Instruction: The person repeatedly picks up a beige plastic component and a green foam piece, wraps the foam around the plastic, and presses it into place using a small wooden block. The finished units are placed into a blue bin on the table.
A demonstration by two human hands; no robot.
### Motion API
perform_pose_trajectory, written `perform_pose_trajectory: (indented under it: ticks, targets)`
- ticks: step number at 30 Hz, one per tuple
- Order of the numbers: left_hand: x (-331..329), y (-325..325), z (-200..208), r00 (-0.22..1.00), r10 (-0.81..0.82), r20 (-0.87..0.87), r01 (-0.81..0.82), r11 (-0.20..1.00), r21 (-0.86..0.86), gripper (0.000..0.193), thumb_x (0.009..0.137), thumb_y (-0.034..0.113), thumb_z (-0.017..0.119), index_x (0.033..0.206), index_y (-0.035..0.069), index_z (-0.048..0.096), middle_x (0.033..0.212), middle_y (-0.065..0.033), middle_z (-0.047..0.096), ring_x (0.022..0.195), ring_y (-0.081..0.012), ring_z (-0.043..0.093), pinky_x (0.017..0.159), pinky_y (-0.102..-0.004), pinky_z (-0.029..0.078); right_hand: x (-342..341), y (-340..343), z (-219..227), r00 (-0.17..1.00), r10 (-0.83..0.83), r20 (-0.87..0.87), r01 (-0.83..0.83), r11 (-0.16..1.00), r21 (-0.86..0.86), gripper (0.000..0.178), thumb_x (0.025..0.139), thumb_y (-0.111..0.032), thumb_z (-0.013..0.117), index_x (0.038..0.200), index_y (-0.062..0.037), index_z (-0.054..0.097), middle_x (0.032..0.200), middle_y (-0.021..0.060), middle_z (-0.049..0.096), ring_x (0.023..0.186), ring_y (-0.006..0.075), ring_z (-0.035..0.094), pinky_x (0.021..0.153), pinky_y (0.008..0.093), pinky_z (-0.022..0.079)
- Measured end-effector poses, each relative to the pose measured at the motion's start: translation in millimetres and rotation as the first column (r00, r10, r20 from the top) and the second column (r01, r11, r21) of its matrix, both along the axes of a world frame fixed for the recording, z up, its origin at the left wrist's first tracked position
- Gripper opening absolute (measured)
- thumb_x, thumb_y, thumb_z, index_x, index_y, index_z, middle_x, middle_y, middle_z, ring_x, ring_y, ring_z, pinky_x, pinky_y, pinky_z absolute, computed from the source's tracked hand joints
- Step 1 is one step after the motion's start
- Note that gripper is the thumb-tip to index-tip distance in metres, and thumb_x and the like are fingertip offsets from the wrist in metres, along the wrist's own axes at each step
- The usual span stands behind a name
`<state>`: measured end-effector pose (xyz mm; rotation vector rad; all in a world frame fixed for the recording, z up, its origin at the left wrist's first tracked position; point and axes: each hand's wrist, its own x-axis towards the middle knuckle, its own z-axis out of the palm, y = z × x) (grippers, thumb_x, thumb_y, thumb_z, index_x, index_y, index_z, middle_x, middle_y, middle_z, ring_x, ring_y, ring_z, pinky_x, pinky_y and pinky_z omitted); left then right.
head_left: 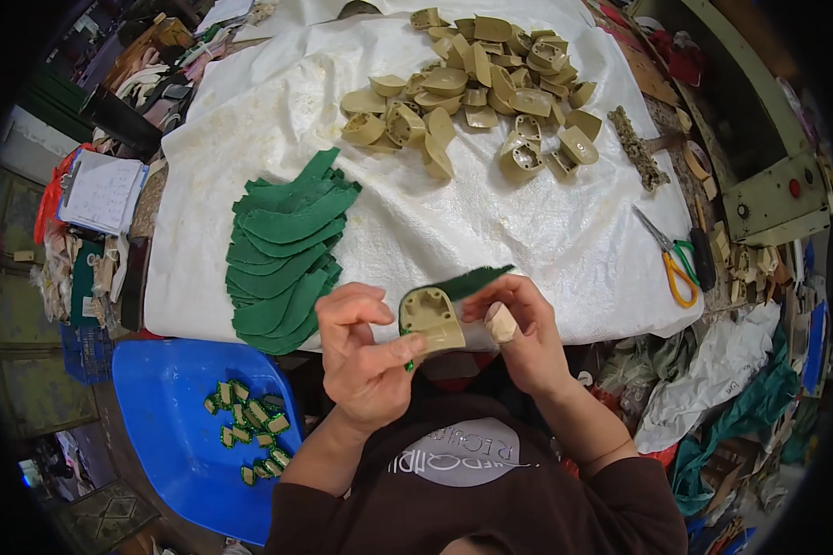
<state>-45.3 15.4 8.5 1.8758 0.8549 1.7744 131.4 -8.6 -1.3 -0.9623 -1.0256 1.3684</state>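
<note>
My left hand point(366, 356) grips a tan plastic shoe heel point(432, 319) between thumb and fingers, with its holed face turned up. A green fabric strip point(463, 280) runs along the heel's curved edge, and a bit of green glitter shows at the heel's left side. The free end of the strip stretches right to my right hand point(528, 342), whose fingers hold it from behind. Pale wrapping covers the right thumb. Left of my hands, overlapping green strips point(287, 250) lie stacked on the white sheet point(194, 203).
A heap of bare tan heels point(472, 83) lies at the far side. Green-covered heels point(250, 421) sit in a blue basin point(157, 444) at lower left. Scissors point(676, 264) rest near the right edge, below a crusty stick point(637, 148). A clipboard point(102, 190) is at left.
</note>
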Motion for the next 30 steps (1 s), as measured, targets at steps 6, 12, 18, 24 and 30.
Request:
perform_pose_trajectory:
  ticks: [6,12,18,24,30]
  targets:
    - [2,-9,1,0.963,-0.167,-0.21,0.165,0.986,-0.029,0.026,0.077,0.0,0.071,0.096,0.005,0.054,0.095,-0.0132,0.061,0.08,-0.0303,0.063,0.072,-0.041,0.047,3,-3,3,0.984,0.07,-0.164,-0.071,0.997,-0.003,0.027,0.1,-0.022,0.043,0.11,0.0022,0.05,0.116,0.0189,0.059,0.103,0.0198,0.06,0.086,0.0328,0.05]
    - [12,-6,7,0.857,0.042,-0.514,0.034,0.99,0.137,0.018,0.069,-0.001,0.063,0.084,0.003,0.056,0.09,-0.0113,0.059,0.069,-0.0223,0.057,0.055,-0.0312,0.033,1,-13,13,0.918,0.047,-0.394,-0.109,0.985,-0.137,0.027,0.099,-0.019,0.045,0.112,0.004,0.051,0.121,0.0194,0.057,0.107,0.0225,0.059,0.094,0.0357,0.048]
    - [21,-8,16,0.791,0.07,-0.608,0.023,0.989,0.143,0.011,0.071,0.001,0.061,0.075,0.004,0.052,0.083,-0.0092,0.055,0.065,-0.0219,0.052,0.053,-0.033,0.033,-2,-18,13,0.999,0.014,0.041,-0.013,1.0,-0.013,0.03,0.097,-0.018,0.045,0.115,0.0032,0.055,0.113,0.0149,0.063,0.099,0.0181,0.061,0.087,0.03,0.048]
    - [11,-1,7,0.859,0.001,-0.512,0.031,0.998,0.054,0.018,0.068,-0.007,0.063,0.077,0.003,0.051,0.083,-0.0103,0.056,0.067,-0.0233,0.054,0.054,-0.0347,0.039,11,-4,21,0.935,0.165,0.315,-0.181,0.983,0.022,0.037,0.096,-0.028,0.048,0.118,0.0009,0.056,0.107,0.0147,0.064,0.094,0.019,0.061,0.083,0.0307,0.047]
    - [9,-6,-6,0.937,-0.338,-0.092,0.313,0.925,-0.213,0.027,0.071,-0.016,0.062,0.083,0.003,0.048,0.094,-0.0163,0.061,0.085,-0.0278,0.063,0.074,-0.0343,0.051,34,28,12,0.898,0.439,0.023,-0.432,0.892,-0.133,0.038,0.082,-0.014,0.07,0.114,0.0022,0.057,0.11,0.0119,0.063,0.098,0.0167,0.061,0.087,0.0311,0.049]
